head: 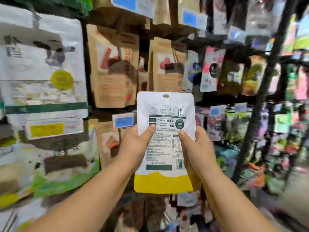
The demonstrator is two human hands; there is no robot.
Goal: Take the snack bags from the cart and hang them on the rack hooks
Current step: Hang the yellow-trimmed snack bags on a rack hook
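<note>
A white snack bag (164, 113) with a yellow bottom band and a hang hole at its top is held upright in front of the rack, printed back facing me. My left hand (135, 144) grips its left edge, thumb on the print. My right hand (194, 146) grips its right edge, thumb on the label as well. Behind the bag hang brown paper snack bags (113, 67) on the dark rack (209, 42). The cart is out of view.
Large white bags (41, 64) hang at the left, close to me. Blue price tags (123, 122) stick out on hook ends beside the held bag. Many coloured packets (215, 126) crowd the rack to the right. A dark upright post (260, 91) stands at the right.
</note>
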